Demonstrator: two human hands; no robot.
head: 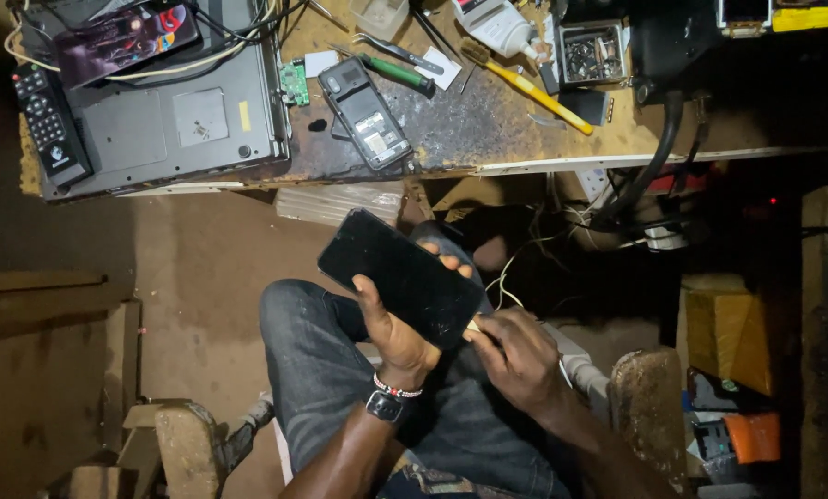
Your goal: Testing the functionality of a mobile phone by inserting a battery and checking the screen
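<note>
My left hand [397, 325] grips a black smartphone [400, 275] over my lap, screen side up, tilted, with the fingers wrapped round its lower edge. A watch and a bead bracelet sit on that wrist. At the phone's lower right corner, my right hand [515, 356] pinches a small pale tool [475, 325] whose tip touches the phone's edge. My legs in dark jeans are below.
A worn workbench [488, 120] lies ahead with a grey device case [169, 120], a remote control [49, 125], an opened phone [366, 113], a small green circuit board [294, 81], a yellow-handled brush [534, 91], tweezers and a parts tray [591, 54]. Cables hang under the bench. A yellow box [728, 333] stands at right.
</note>
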